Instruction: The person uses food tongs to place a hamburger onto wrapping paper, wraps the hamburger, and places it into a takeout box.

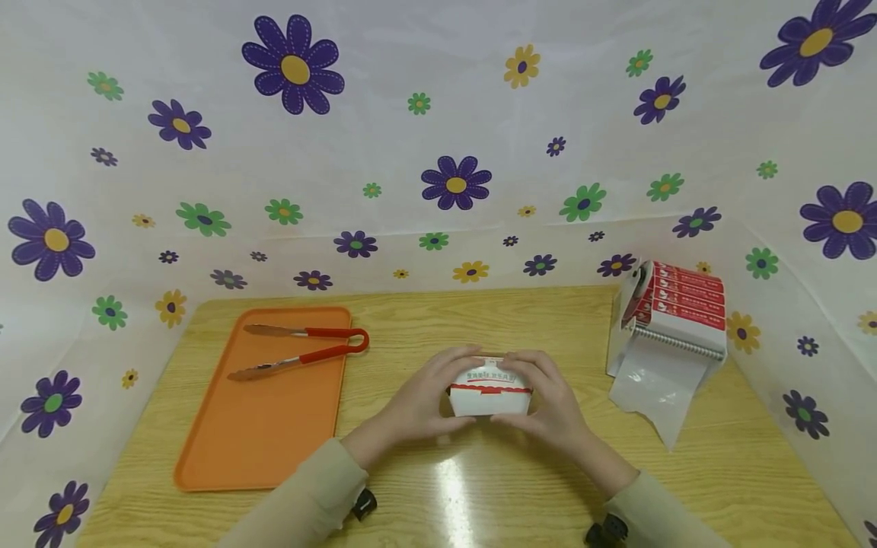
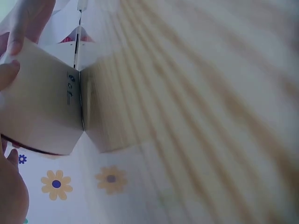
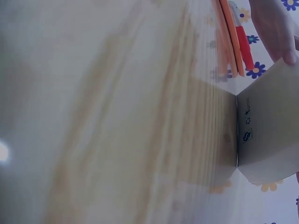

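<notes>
Box (image 1: 490, 392): white paper carton, mid-table, long axis left-right, printed front toward the person | left hand (image 1: 421, 402): curled around its left end | right hand (image 1: 551, 403): curled around its right end | tongs (image 1: 301, 350) on tray (image 1: 260, 434), left.

A small staged work booth is shown, not a real home or shop. A wooden surface (image 1: 479, 487) is enclosed on three sides by a white flowered plastic sheet (image 1: 438, 137). Food-service things are laid out: an orange tray (image 1: 267, 426), red-handled tongs (image 1: 301, 352) and a bag dispenser (image 1: 668, 323).
</notes>
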Motion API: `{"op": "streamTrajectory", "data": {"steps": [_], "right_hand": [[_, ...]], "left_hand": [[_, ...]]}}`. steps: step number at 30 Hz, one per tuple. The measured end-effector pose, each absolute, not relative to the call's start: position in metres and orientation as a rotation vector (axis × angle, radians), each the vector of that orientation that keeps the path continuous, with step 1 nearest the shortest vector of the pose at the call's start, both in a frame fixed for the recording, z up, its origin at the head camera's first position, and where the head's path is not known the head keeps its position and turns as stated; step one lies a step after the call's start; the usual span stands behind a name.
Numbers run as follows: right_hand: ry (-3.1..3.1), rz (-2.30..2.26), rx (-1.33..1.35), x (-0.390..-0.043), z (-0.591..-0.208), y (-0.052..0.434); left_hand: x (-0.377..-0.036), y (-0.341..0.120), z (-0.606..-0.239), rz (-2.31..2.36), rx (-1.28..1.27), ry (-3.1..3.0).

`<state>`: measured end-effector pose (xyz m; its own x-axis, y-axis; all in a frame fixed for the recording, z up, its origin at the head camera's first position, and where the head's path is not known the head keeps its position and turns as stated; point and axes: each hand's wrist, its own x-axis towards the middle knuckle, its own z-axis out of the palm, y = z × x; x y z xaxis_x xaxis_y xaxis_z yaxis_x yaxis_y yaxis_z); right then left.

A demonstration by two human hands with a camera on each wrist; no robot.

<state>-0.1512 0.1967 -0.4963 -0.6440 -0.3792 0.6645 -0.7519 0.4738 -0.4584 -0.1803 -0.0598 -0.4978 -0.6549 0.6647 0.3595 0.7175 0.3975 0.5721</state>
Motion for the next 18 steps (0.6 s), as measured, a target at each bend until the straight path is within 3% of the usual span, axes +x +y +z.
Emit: {"op": "streamTrajectory", "data": {"steps": [18], "right_hand": [[-2.187,0.715,1.021,-0.1538,-0.5047,0.1961]], "left_hand": [[-0.1798,-0.0599,-0.501,-0.723,-1.346,-2.357]]}}
